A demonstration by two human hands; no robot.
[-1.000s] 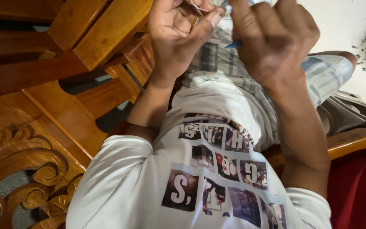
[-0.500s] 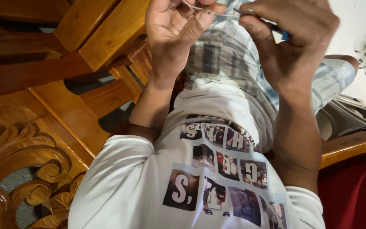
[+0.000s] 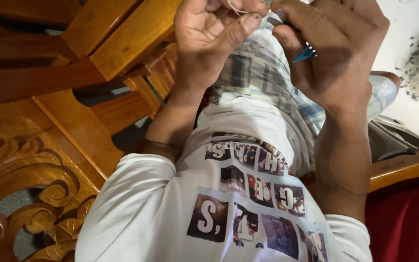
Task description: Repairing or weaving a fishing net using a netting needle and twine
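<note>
1. The left hand (image 3: pixel 209 43) pinches a thin pale wire (image 3: pixel 236 9) at the far edge of view.
2. The right hand (image 3: pixel 335 53) is curled shut around a blue-tipped tool (image 3: pixel 304 53).
3. A carved wooden chair (image 3: pixel 49 145) crowds the left; a red cushion (image 3: pixel 408 223) lies near right.
4. Plaid shorts (image 3: pixel 263 77) lie beneath both hands.
</note>
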